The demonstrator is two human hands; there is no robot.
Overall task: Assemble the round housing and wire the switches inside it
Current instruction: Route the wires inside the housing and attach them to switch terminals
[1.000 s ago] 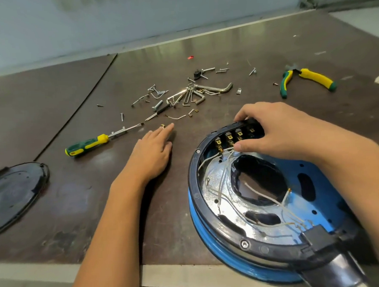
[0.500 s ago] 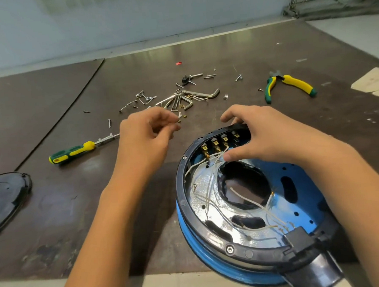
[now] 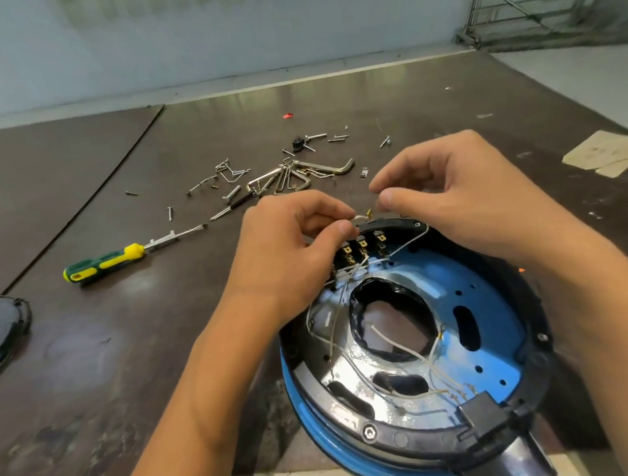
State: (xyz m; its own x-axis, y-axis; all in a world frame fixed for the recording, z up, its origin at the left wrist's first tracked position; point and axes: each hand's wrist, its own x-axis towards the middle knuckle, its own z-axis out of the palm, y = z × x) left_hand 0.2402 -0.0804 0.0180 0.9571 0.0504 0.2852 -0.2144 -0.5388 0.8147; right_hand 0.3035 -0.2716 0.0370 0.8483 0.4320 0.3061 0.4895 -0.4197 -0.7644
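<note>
Brass terminal (image 3: 368,213) now pinched by L hand (image 3: 291,250) at housing (image 3: 490,301) 12 o'clock; R hand (image 3: 467,200) off switches (image 3: 362,248), grip unclear. Wiring next.

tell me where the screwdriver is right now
In the head view, the screwdriver lies on the table, left of the left hand and nearer than the scattered screws.

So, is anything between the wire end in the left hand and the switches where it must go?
Nothing visible. The left hand pinches the wire end just above the housing rim; the switches sit uncovered right below. Its own fingers hide the row's left end.
</note>
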